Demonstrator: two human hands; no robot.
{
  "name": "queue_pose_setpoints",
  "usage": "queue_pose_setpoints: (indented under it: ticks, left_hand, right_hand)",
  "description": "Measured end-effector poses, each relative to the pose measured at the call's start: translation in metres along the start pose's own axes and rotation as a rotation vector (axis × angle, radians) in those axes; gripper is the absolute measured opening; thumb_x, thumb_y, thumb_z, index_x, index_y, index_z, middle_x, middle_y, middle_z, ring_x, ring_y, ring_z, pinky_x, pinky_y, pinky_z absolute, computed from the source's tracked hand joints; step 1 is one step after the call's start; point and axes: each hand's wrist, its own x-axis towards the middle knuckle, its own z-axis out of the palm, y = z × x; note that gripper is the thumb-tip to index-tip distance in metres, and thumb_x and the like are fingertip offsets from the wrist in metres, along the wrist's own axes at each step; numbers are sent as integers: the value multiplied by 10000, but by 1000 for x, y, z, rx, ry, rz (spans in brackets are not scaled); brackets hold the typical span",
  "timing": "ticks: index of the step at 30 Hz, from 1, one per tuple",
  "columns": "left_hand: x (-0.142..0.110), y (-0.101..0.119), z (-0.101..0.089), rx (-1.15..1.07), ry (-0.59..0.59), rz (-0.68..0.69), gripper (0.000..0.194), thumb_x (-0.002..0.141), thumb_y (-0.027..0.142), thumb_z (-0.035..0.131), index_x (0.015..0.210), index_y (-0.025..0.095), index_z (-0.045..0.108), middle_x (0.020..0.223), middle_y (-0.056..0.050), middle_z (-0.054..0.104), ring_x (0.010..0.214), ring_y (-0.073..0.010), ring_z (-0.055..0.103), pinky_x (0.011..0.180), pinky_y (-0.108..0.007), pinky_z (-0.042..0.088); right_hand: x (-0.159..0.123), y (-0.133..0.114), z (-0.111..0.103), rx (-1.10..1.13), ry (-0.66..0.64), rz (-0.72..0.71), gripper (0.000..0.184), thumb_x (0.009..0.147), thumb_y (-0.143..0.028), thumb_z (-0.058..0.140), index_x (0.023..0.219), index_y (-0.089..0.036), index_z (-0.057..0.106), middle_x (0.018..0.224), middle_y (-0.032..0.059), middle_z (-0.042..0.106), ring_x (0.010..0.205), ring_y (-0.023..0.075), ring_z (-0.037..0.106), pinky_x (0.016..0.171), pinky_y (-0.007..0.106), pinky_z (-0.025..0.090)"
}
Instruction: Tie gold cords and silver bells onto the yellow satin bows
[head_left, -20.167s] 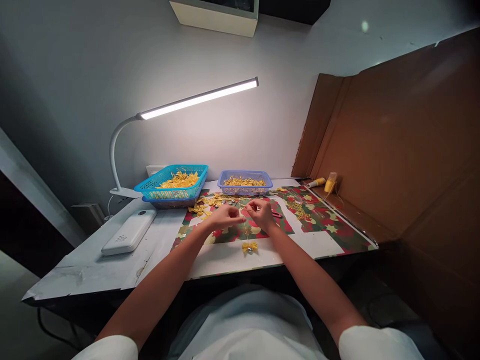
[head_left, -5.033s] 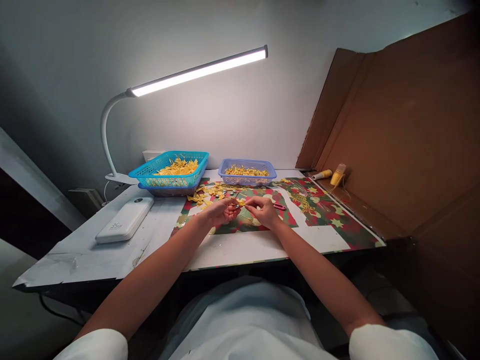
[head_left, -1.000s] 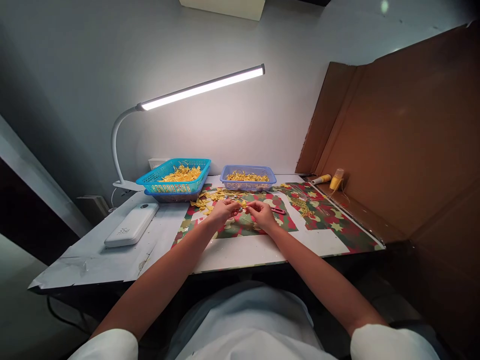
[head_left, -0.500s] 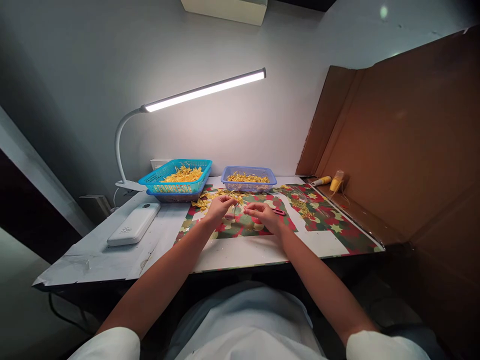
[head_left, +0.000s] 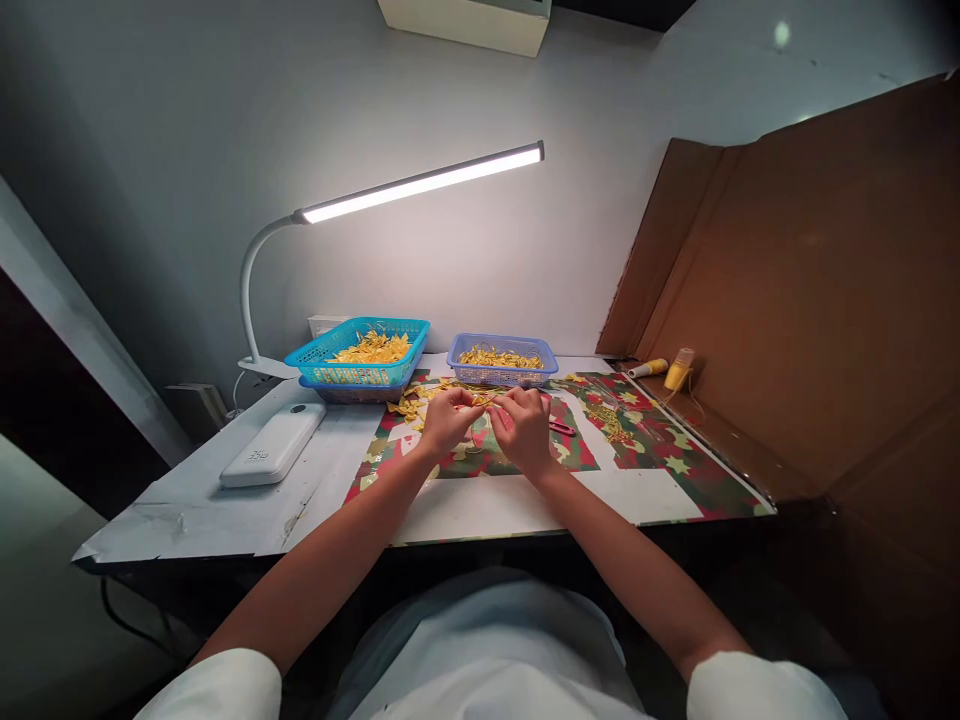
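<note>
Over the patterned sheet, my left hand (head_left: 448, 422) is closed with its fingertips pinching a thin gold cord (head_left: 484, 400). My right hand (head_left: 523, 425) meets it from the right, also closed in a pinch on the cord. A loose strand hangs in a loop below the fingertips. Whether a small bow is also between the fingers is too small to tell. Just behind the hands lies a loose pile of yellow ribbon pieces (head_left: 409, 408). A red-handled tool (head_left: 562, 428) lies right of my right hand, partly hidden by it.
A turquoise basket (head_left: 352, 374) of yellow ribbon pieces sits on a blue one at back left. Beside it stands a purple-blue basket (head_left: 501, 374) of gold pieces. A white power bank (head_left: 274, 445), desk lamp (head_left: 259, 290), gold cords (head_left: 609, 422) and cardboard wall (head_left: 810, 300) surround the work spot.
My right hand has moved inward and turned, its fingers now against those of my left hand on the cord. The whole view has shifted slightly.
</note>
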Motion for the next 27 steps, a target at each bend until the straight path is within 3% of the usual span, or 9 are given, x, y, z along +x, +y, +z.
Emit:
queue_pose_setpoints:
  ticks: [3, 8, 15, 20, 27]
  left_hand:
    - [-5, 5, 0, 119, 18, 89, 130, 618, 258, 677, 579, 181, 580, 593, 22, 619, 599, -141, 556, 612, -251, 403]
    - [-7, 9, 0, 158, -23, 93, 128, 643, 266, 671, 589, 189, 585, 612, 17, 624, 617, -147, 559, 639, -252, 405]
    - [-1, 1, 4, -140, -80, -173, 241, 566, 302, 742, 570, 176, 536, 532, 45, 528, 481, -94, 460, 475, -212, 349]
    - [0, 1, 5, -243, -122, -298, 324, 502, 307, 805, 558, 171, 517, 494, 59, 490, 414, -73, 430, 389, -195, 326]
    - [0, -4, 5, -261, -135, -386, 324, 498, 308, 810, 588, 158, 538, 522, 52, 513, 414, -70, 448, 379, -196, 376]
  right_hand:
    - [3, -1, 10, -25, -21, 109, 126, 863, -269, 587, 831, -204, 689, 874, 41, 651, 867, 209, 491, 779, 350, 302]
    - [5, 4, 16, 205, -35, 219, 135, 844, -209, 576, 736, -207, 657, 825, 31, 619, 842, 202, 486, 768, 337, 327]
    - [6, 3, 5, 553, 51, 115, 157, 872, -302, 540, 778, -234, 646, 892, 42, 580, 885, 199, 522, 813, 342, 412]
    - [4, 0, 1, 814, -77, 221, 197, 873, -417, 521, 839, -233, 584, 891, 48, 649, 728, 169, 599, 693, 317, 489]
    - [7, -4, -17, 943, 21, 255, 223, 900, -465, 505, 902, -243, 516, 767, 20, 671, 685, 169, 659, 722, 350, 543]
